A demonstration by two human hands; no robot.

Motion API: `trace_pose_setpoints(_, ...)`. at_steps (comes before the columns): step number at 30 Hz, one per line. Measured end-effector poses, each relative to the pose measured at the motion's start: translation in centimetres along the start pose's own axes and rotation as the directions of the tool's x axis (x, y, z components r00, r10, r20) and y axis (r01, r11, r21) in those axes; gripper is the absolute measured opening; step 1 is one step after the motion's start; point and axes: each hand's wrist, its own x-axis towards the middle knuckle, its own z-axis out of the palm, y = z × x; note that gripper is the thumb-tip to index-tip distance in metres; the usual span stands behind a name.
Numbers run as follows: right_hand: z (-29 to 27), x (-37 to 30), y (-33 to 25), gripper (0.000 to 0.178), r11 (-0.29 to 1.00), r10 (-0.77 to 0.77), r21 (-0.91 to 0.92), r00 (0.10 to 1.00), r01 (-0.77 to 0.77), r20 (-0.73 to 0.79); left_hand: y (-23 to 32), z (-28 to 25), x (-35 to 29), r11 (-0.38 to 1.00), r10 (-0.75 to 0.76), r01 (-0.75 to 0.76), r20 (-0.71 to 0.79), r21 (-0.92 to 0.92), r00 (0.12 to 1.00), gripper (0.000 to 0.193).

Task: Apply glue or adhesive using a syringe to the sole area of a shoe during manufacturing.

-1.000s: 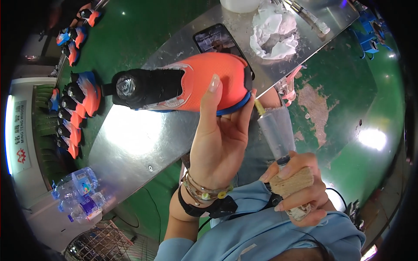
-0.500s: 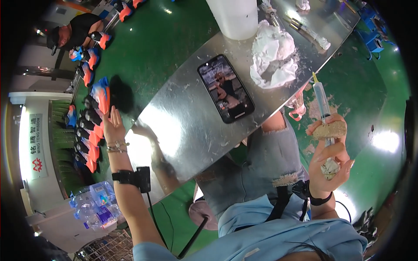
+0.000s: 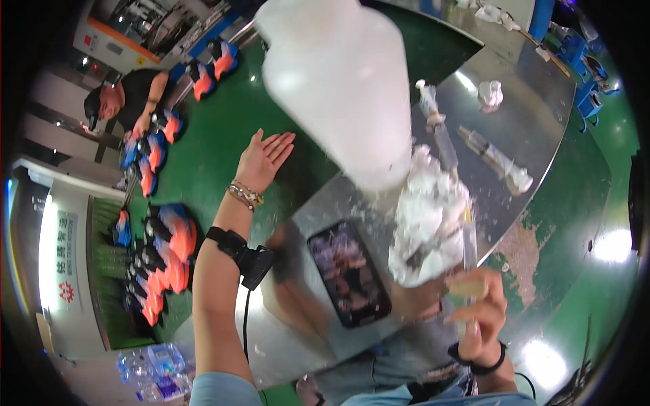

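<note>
My left hand [image 3: 267, 159] is stretched out flat, palm up, over the green conveyor surface, holding nothing. A white plastic jug [image 3: 338, 95] stands to its right. My right hand [image 3: 479, 304], blurred, grips a syringe [image 3: 470, 243] with a yellowish tip pointing away from me. That syringe is at the right edge of a crumpled white tissue [image 3: 426, 223] on the metal table [image 3: 298, 230]. Left of the tissue lies a phone [image 3: 349, 274] with its screen lit. Whatever else sits in my right palm is hard to make out.
Two more syringes, one near the tissue [image 3: 443, 145] and one farther right [image 3: 494, 159], lie on the table beside a small wad of tissue [image 3: 489, 95]. Orange-and-blue shoes [image 3: 172, 237] line the left side. A person in black [image 3: 128, 105] handles shoes there. Plastic bottles [image 3: 154, 371] sit at lower left.
My view has shifted. My left hand has moved away from the shoes, farther over the green surface. My right hand has brought the syringe in beside the tissue; the beige block it held no longer shows.
</note>
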Motion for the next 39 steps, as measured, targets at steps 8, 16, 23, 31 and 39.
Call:
trace_pose_setpoints(8, -0.9, -0.5, -1.7, 0.037, 0.996, 0.093, 0.008, 0.992, -0.094, 0.090, -1.5, -4.3, 8.8, 0.536, 0.499, -0.773, 0.610, 0.340, 0.615, 0.047)
trace_pose_setpoints(16, -0.8, 0.2, -2.1, 0.027, 0.997, 0.073, 0.001, 0.996, -0.073, 0.055, 4.3, -5.1, 15.8, 0.813, 0.312, -0.441, 0.355, 0.380, 0.881, 0.045)
trace_pose_setpoints(23, 1.2, -0.2, -2.2, 0.032, 0.994, 0.110, -0.023, 0.993, -0.109, 0.041, 8.4, -8.9, 18.2, 0.887, 0.261, -0.280, 0.100, 0.369, 0.960, 0.044)
trace_pose_setpoints(31, 0.8, -0.5, -3.2, 0.037, 0.992, 0.129, 0.012, 0.991, -0.129, 0.038, 4.2, -1.3, 8.3, 0.922, 0.248, -0.207, -0.088, 0.327, 0.965, 0.042)
trace_pose_setpoints(39, -2.2, -0.9, -4.7, 0.039, 0.984, 0.030, -0.174, 0.999, -0.026, 0.018, -0.4, -6.2, -19.2, 0.852, 0.181, -0.255, 0.199, 0.458, 0.963, 0.057)
